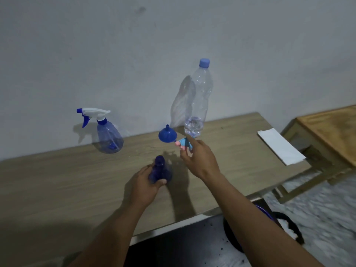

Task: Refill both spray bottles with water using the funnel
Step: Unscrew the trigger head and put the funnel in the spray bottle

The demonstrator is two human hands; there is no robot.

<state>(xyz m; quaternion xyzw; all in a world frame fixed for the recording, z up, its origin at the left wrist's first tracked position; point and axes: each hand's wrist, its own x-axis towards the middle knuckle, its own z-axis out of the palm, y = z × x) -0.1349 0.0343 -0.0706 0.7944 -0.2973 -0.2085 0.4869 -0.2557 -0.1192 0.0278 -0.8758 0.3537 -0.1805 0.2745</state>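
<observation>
Plain home room: wood-grain table [57,182] against bare grey wall [173,35], wooden bench [331,132] beside.

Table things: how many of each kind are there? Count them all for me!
Spray bottles: 2, one standing and one in the left hand
Water bottle: 1
Funnel: 1
Spray top in the right hand: 1
White paper: 1
Total: 6

Matt wood-grain table [57,180], glossy clear plastic bottle [200,93], seemingly plastic funnel [167,134].
</observation>
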